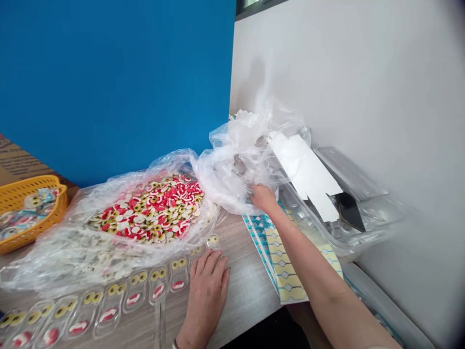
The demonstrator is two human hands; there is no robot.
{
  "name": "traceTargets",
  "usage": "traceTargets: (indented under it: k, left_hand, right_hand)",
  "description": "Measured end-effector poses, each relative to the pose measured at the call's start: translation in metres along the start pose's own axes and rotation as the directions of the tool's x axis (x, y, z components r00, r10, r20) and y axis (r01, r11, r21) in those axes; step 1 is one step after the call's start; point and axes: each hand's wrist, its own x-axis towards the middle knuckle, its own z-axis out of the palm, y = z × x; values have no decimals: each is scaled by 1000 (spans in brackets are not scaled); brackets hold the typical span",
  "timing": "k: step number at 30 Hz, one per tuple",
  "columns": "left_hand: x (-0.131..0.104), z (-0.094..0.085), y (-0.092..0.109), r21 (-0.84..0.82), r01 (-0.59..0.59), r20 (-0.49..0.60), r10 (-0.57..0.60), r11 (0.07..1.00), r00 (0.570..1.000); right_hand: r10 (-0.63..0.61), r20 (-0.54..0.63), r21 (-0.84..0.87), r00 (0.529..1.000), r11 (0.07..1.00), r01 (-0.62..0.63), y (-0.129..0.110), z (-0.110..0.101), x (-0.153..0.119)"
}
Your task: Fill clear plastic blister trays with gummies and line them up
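Note:
My left hand (208, 288) lies palm down at the end of a row of clear plastic shells (158, 283), its fingers stretched out and touching the last ones. Most shells hold two yellow ring-shaped pieces and a red-and-white piece; the far-end ones under my fingers show only yellow pieces. My right hand (264, 198) is at a crumpled clear plastic bag (232, 177), fingers curled into its film, fingertips partly hidden. Left of it, an open plastic bag (83, 213) holds a heap of small red, white and yellow pieces (156, 206).
A yellow basket (60, 208) with wrapped items stands at the left by a cardboard box (22, 157). Patterned yellow and blue sheets (290, 264) lie under my right arm. White card (308, 174) rests in a clear tray (327, 232) by the grey wall. A blue panel (116, 87) rises behind.

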Motion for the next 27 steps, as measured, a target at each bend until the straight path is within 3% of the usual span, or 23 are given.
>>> traceTargets:
  k: [4,6,9,14,17,19,22,27]
  left_hand:
    - [-6,1,-6,280,-199,-2,208,939,978]
    - [-8,0,-10,419,-295,23,314,859,949]
    - [-7,-1,-13,484,-385,37,421,786,906]
    - [-5,6,-15,466,-443,43,480,766,876]
    - [-6,15,-13,437,-473,56,502,765,863]
    - [-9,21,-9,416,-485,75,502,770,862]
    - [-13,29,-1,403,-484,114,482,777,869]
    - [-22,31,11,412,-498,140,487,763,862]
  right_hand:
    - [30,14,43,999,999,-30,8,17,11]
    - [29,0,85,1000,996,-29,16,16,8]
    - [4,-35,159,999,987,2,33,3,-6]
    - [37,-186,198,982,980,0,64,-4,-73]
    - [0,-152,117,988,993,17,67,17,-119]
    - [-83,-93,70,992,994,90,59,34,-135]
    - [-206,-28,63,978,976,207,40,43,-124]
    - [-186,-14,115,983,976,186,10,15,-58]
